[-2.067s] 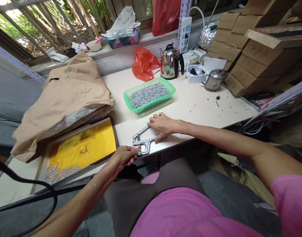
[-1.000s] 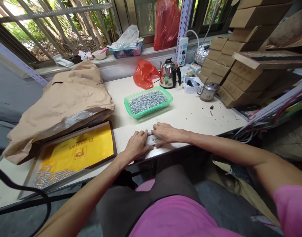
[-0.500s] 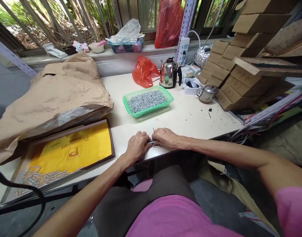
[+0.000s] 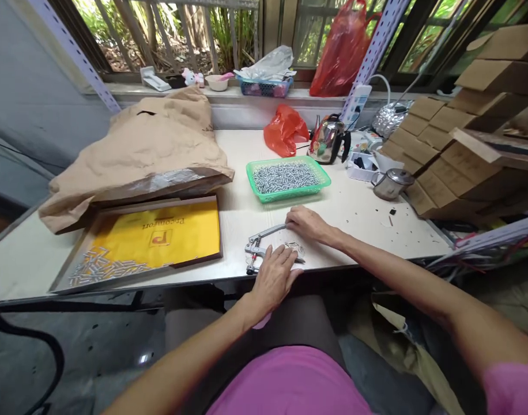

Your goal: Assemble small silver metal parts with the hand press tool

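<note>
Pliers (image 4: pixel 270 231), metal, one pair: lying by the near edge of the worktop (image 4: pixel 233 216), handles apart, a red part and black knob at the head end, which points left.

Left hand (image 4: pixel 273 275), mine: palm down across the lower handle, fingers extended and nearly together, thumb a little apart; I cannot tell whether anything lies beneath the palm.

Right hand (image 4: pixel 306 223), mine: fingers curled at the tip of the upper handle; how tightly they close I cannot tell.

Basket (image 4: pixel 270 196), green, one: beyond the pliers, filled with small silver metal pieces (image 4: pixel 285 177).

Tray (image 4: pixel 221 230), shallow, dark-rimmed: along the near edge, left of the pliers; yellow sheet (image 4: pixel 190 233) inside, silver tubes (image 4: pixel 117 268) loose towards its near left corner.

Paper bag (image 4: pixel 151 138), brown, large: behind the tray, left part of the worktop.

At the far edge, I list: red bag (image 4: pixel 285 131), crumpled; kettle (image 4: pixel 327 141), steel, just right of it.

Towards the far right corner: white basket (image 4: pixel 359 172), lidded metal cup (image 4: pixel 389 185), stacked cartons (image 4: pixel 458 167).
</note>
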A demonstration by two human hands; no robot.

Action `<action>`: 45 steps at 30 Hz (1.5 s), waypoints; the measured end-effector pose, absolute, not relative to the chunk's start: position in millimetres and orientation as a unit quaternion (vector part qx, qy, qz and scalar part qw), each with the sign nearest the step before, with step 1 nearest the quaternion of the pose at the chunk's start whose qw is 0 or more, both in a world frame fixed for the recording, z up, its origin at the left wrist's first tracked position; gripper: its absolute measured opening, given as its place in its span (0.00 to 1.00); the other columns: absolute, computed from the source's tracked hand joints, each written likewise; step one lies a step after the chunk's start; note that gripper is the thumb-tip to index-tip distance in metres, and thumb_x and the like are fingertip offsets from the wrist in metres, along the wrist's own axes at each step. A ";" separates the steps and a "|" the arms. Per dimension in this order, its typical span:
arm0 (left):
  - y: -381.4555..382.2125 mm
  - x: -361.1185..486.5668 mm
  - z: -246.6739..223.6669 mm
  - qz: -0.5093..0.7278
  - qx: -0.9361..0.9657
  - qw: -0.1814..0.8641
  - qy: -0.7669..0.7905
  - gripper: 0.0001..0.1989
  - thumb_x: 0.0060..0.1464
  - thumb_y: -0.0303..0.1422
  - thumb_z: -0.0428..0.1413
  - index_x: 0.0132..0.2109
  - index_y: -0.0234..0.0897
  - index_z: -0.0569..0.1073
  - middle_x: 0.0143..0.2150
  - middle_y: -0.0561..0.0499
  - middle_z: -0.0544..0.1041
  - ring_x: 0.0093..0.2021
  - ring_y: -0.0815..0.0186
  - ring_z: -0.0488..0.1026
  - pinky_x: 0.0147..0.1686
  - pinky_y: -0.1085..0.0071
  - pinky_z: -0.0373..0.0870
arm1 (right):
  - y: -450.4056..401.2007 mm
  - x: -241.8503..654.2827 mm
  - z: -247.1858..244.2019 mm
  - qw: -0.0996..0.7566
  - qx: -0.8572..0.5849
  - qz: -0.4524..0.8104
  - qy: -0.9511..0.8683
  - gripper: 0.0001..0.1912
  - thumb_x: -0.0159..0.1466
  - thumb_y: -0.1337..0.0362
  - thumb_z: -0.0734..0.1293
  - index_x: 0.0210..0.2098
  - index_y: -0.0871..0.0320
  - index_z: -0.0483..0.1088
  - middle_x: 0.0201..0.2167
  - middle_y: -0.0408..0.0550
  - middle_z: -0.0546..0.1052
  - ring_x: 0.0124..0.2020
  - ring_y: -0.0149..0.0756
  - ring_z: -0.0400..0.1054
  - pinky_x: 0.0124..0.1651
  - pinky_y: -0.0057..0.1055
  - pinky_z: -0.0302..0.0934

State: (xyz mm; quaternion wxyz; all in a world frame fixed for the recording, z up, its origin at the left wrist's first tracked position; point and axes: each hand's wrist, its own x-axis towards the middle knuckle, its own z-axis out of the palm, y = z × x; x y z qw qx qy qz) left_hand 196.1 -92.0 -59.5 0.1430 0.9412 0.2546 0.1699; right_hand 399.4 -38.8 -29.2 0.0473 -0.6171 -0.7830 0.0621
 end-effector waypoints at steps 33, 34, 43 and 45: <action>24.7 -70.8 17.1 0.067 0.709 -0.078 0.698 0.18 0.60 0.24 0.45 0.49 0.36 0.77 0.45 0.40 0.74 0.51 0.53 0.65 0.46 0.61 0.66 | 27.7 418.3 1.4 0.222 -0.540 -0.070 -0.809 0.25 0.67 0.45 0.53 0.49 0.52 0.72 0.41 0.56 0.75 0.32 0.45 0.71 0.35 0.43 0.64; 30.3 -84.7 20.3 0.057 0.712 -0.069 0.697 0.18 0.59 0.23 0.46 0.48 0.36 0.78 0.45 0.39 0.74 0.52 0.52 0.64 0.45 0.61 0.66 | 19.5 414.4 -3.5 0.219 -0.543 -0.052 -0.809 0.24 0.67 0.46 0.54 0.51 0.51 0.71 0.43 0.57 0.75 0.34 0.45 0.71 0.36 0.42 0.65; 33.5 -113.9 29.9 0.107 0.717 0.037 0.688 0.14 0.60 0.36 0.55 0.51 0.36 0.72 0.52 0.44 0.72 0.49 0.58 0.71 0.47 0.59 0.72 | -64.4 378.6 -22.4 0.213 -0.523 0.072 -0.822 0.16 0.67 0.51 0.57 0.47 0.45 0.72 0.47 0.53 0.74 0.39 0.44 0.73 0.38 0.39 0.67; 28.8 -112.4 36.3 0.152 0.707 0.059 0.688 0.18 0.61 0.40 0.54 0.55 0.36 0.69 0.54 0.45 0.71 0.49 0.59 0.72 0.47 0.57 0.72 | -73.5 378.1 -22.4 0.192 -0.529 0.082 -0.823 0.16 0.68 0.52 0.57 0.46 0.47 0.72 0.46 0.53 0.74 0.39 0.42 0.73 0.38 0.38 0.67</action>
